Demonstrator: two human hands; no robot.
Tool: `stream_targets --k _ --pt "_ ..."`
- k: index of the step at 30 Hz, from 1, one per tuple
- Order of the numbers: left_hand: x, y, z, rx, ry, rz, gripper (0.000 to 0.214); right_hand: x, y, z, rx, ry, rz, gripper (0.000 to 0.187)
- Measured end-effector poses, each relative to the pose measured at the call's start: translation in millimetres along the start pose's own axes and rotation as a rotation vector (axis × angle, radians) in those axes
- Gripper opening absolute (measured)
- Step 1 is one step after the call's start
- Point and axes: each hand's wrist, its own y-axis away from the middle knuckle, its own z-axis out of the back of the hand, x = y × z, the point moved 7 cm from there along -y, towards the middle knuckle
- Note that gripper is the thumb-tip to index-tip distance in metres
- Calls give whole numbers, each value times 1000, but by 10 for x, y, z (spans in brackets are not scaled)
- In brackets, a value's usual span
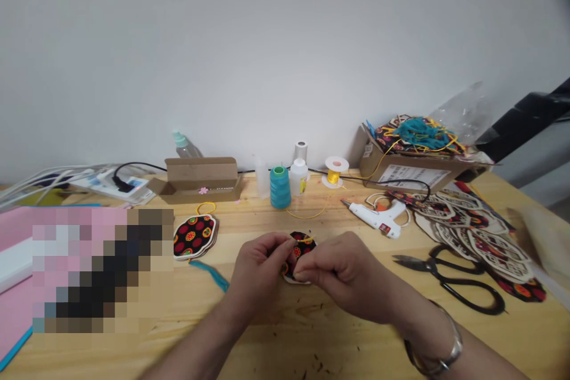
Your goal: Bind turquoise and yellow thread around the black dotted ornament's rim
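A small dark patterned fabric piece (306,247) with red and orange flowers, a pale lower edge and a yellow cord (305,240) across its top sits between my two hands. At its left side, my left hand (262,264) pinches it between thumb and fingers. My right hand (345,270) is closed over its right side, fingertips pressed together; what they pinch is hidden. To the left lies a stack of similar flowered pieces (195,236) with a yellow loop on top and a teal tassel (211,274) below.
Behind my hands stand a teal thread cone (280,189), a white bottle (298,178) and a yellow cord spool (333,177). A glue gun (378,217), black-handled scissors (449,279) and spread panels (472,237) lie right. A filled carton (401,169) and small open box (200,187) stand behind.
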Motion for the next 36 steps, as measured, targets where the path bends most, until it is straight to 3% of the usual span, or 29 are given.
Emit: stream_targets --k 6,9,13,17,24,30,36 --pt "-7 67 -198 234 -16 -37 18 -138 -9 69 -48 -308 -106 19" --pt "-55 92 -231 279 -31 -68 21 -252 -32 50 -61 -508 -188 20" --pt "-118 110 -226 304 0 -79 19 -399 -54 60 -93 -605 -276 21" --pt "-127 99 -188 272 89 -46 16 -503 -58 32 -65 -681 -342 25" --pt "-70 59 -61 147 215 -25 14 -472 -69 -45 36 -726 -330 26" --pt "-43 34 20 17 204 17 13 -466 -68 -52 18 -654 -312 23" --pt "-43 30 72 -58 109 -33 11 -403 -66 -76 14 -480 -276 24"
